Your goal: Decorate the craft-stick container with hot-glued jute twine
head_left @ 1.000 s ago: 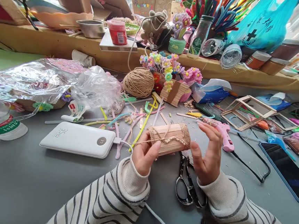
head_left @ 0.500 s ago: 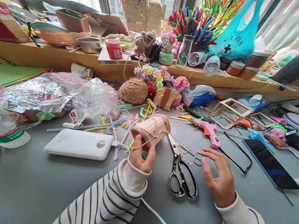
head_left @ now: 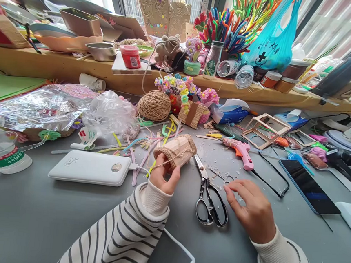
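Observation:
My left hand (head_left: pixel 163 177) grips a small tilted barrel of wooden craft sticks (head_left: pixel 178 150), bound with twine round its rims; its open end is toward me and some fingers are hidden behind it. Over the grey table, my right hand (head_left: pixel 250 207) has thumb and forefinger pinched together at the handle rings of small metal scissors (head_left: pixel 219 174), which lie flat. Between my hands rest large black-handled scissors (head_left: pixel 212 204), blades pointing away. A pink glue gun (head_left: pixel 238 151) lies just beyond my right hand.
A white power bank (head_left: pixel 90 168) with a cable lies left of my left hand. Behind stand a twine ball (head_left: pixel 154 105) and bundled sticks (head_left: pixel 192 114). A phone (head_left: pixel 308 186) lies at right, near a wooden frame (head_left: pixel 266 131). Jars and pipe cleaners (head_left: pixel 224 31) crowd the ledge.
My right hand has moved left and its spread fingers have closed to a pinch at the small scissors' handle. My left hand still holds the barrel. The view has shifted slightly.

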Action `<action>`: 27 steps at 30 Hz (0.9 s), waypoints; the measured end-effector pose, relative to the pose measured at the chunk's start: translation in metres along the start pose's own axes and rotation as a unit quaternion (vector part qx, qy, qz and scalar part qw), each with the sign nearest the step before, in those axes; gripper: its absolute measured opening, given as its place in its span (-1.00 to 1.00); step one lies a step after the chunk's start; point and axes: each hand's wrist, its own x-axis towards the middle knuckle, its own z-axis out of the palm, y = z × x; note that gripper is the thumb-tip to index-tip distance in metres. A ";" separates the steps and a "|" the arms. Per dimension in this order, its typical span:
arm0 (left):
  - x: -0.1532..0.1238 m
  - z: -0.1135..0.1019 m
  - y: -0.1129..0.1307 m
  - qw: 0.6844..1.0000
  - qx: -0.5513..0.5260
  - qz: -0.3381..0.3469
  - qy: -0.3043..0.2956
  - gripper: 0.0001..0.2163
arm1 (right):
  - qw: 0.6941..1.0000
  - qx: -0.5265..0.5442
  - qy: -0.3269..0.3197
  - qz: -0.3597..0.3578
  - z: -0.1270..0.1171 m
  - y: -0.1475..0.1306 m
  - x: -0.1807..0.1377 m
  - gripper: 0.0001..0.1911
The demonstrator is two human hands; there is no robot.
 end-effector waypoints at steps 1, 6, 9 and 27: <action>0.001 0.000 0.002 1.000 -0.022 -0.005 -0.006 -0.59 | 1.000 -0.004 -0.015 0.006 -0.002 0.000 0.001 -0.91; 0.009 -0.002 0.005 0.997 -0.079 -0.012 -0.010 -0.53 | 0.994 -0.079 0.037 0.063 -0.015 0.008 0.001 -0.88; 0.011 -0.004 0.004 0.995 -0.098 -0.013 0.002 -0.52 | 0.986 -0.121 0.075 0.088 -0.026 0.007 0.003 -0.85; 0.008 -0.001 0.011 0.992 -0.123 -0.019 -0.017 -0.57 | 0.955 -0.157 -0.216 0.129 0.013 0.047 0.010 -0.97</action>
